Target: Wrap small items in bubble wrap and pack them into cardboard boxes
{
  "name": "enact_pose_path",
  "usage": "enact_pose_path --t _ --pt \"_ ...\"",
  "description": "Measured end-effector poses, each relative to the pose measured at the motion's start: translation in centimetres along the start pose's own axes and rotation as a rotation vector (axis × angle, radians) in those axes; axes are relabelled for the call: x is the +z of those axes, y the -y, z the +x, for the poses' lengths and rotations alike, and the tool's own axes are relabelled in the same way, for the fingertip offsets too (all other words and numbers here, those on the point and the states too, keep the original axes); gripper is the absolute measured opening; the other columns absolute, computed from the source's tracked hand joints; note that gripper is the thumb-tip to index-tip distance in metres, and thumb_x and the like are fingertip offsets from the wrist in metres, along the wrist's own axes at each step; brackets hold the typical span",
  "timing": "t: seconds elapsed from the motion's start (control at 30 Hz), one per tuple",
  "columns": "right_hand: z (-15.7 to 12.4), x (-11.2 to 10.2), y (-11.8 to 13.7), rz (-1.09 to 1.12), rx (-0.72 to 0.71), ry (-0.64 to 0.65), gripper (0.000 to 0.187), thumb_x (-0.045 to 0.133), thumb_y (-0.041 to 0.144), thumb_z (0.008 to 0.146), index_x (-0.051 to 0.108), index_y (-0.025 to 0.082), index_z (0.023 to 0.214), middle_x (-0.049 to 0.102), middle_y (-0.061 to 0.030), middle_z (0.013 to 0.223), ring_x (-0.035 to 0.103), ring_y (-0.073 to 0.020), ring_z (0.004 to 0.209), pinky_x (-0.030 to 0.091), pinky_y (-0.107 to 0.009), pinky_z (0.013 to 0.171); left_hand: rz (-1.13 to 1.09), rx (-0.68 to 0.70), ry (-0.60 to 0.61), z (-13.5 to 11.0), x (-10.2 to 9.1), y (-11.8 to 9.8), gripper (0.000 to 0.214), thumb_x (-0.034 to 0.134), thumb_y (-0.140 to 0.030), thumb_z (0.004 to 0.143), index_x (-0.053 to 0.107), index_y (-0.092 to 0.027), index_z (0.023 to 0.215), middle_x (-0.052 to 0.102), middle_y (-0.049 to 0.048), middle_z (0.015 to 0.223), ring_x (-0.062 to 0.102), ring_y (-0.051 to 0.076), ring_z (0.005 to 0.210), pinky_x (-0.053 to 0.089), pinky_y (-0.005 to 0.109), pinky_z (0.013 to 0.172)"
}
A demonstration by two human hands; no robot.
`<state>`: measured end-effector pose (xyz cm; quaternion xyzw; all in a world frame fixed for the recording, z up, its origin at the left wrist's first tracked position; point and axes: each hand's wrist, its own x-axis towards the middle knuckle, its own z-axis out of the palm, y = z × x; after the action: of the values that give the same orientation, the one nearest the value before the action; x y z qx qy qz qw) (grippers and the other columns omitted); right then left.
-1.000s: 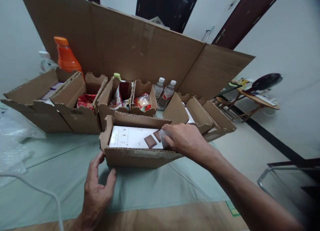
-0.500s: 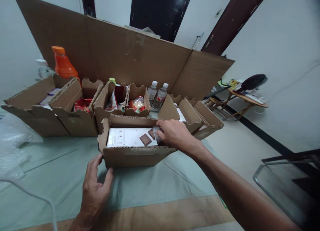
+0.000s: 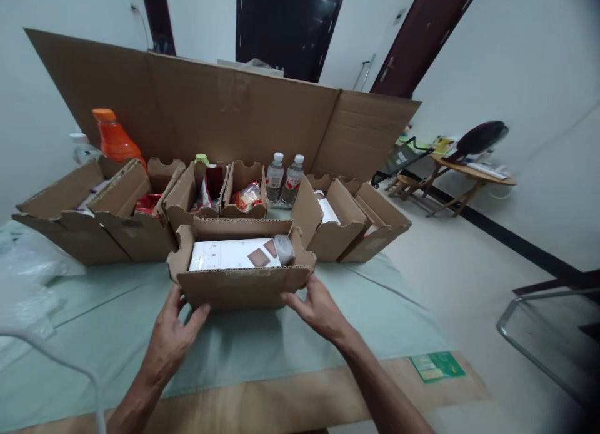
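Just below the middle of the frame, an open-topped cardboard bin (image 3: 234,290) is being grasped at its lower ends by the left hand (image 3: 172,334) and right hand (image 3: 322,310), their outer fingertips being hidden; it is probably being steadied from both sides. Inside, a white carton (image 3: 225,254) is being flanked at right by a grey bundle (image 3: 284,249), perhaps limiting its sliding. Behind, two bottles (image 3: 293,181) are being backed by a cardboard panel (image 3: 210,109), presumably as a screen.
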<state>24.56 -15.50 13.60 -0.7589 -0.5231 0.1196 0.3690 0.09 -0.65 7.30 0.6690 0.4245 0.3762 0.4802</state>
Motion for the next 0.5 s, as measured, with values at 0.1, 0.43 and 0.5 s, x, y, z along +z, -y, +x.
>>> enact_pose_path --t 0.1,0.43,0.5 --pt "-1.8 0.8 0.1 -0.015 0.025 -0.088 0.036 0.061 0.027 0.085 0.063 0.017 0.119 0.071 -0.0120 0.115 0.066 -0.0285 0.106 0.055 -0.041 0.090 -0.020 0.031 0.002 -1.7 1.1 -0.2 0.057 0.068 -0.049 0.082 0.056 -0.021 0.130 0.067 0.0126 0.124 0.066 0.030 0.113 0.053 0.047 0.099" --pt "-5.2 2.3 4.5 0.093 -0.169 -0.055 0.042 0.061 0.028 0.089 0.057 0.021 0.130 0.068 -0.0123 0.126 0.064 -0.0288 0.116 0.055 -0.044 0.097 -0.024 -0.054 -0.231 -6.1 -4.4 0.7 0.054 0.074 -0.045 0.078 0.061 -0.023 0.125 0.070 0.0082 0.120 0.067 0.030 0.113 0.050 0.045 0.103" --pt "-5.2 0.7 4.3 0.075 -0.143 -0.104 0.038 0.061 0.031 0.089 0.060 0.021 0.125 0.071 -0.0115 0.120 0.067 -0.0293 0.111 0.057 -0.044 0.093 -0.025 0.034 -0.167 -6.0 -3.2 -1.1 0.049 0.071 -0.042 0.080 0.061 -0.021 0.124 0.071 0.0087 0.117 0.068 0.029 0.109 0.053 0.044 0.100"
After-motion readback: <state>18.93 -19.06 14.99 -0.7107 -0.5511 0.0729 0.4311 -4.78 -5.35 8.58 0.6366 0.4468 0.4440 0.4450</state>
